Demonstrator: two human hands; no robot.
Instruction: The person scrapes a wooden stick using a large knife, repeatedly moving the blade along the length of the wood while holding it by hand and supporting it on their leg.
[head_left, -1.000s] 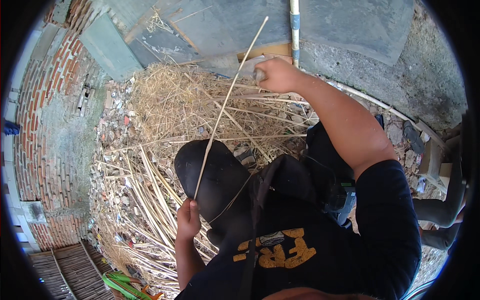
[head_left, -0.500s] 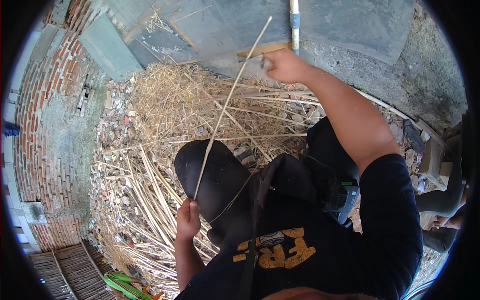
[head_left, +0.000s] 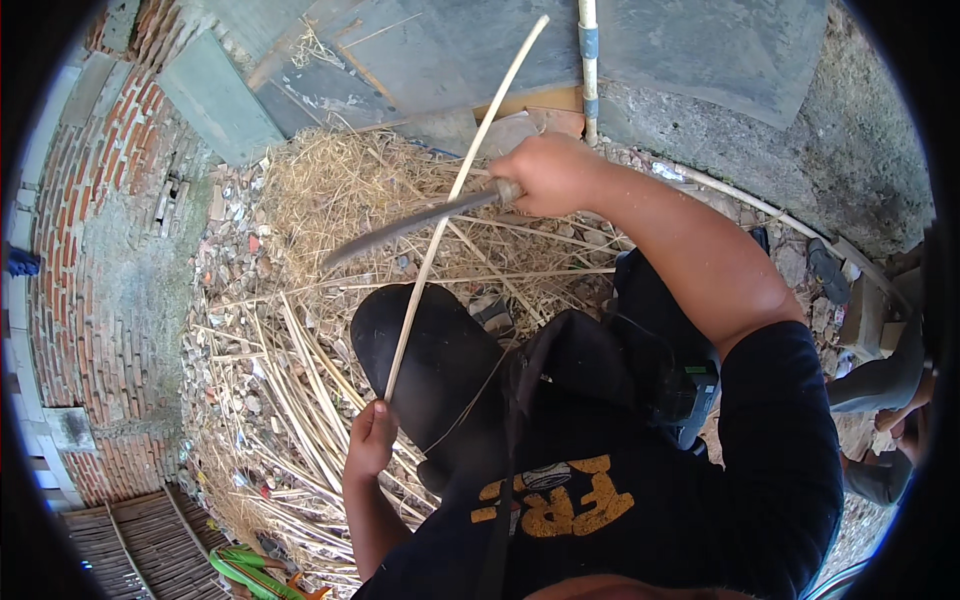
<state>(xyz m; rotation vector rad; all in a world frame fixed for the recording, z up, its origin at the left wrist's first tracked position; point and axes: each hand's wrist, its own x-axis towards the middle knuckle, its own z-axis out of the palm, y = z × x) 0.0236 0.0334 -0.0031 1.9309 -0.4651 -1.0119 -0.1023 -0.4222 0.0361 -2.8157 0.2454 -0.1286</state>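
Note:
My left hand [head_left: 372,440] pinches the lower end of a long, thin pale cane strip [head_left: 418,290], which slants up and away over my dark-clothed knee [head_left: 450,350]. At its far end the strip bends slightly to the right. My right hand [head_left: 555,175] is wrapped round the short handle of a machete [head_left: 395,230] with a long, slightly curved dark blade. The blade points left and crosses the strip about midway; whether the two touch, I cannot tell.
Pale shavings [head_left: 330,190] are heaped on the rubble ground ahead. Many split strips [head_left: 310,400] lie at my left. A brick wall [head_left: 100,300] stands on the left; a pipe [head_left: 590,60] runs down grey panels in front. Another person's leg [head_left: 870,385] shows at the right.
My right hand has come nearer and slightly left, and the machete blade, blurred before, now lies across the cane strip. The strip's far end has risen a little. The left hand stays nearly put.

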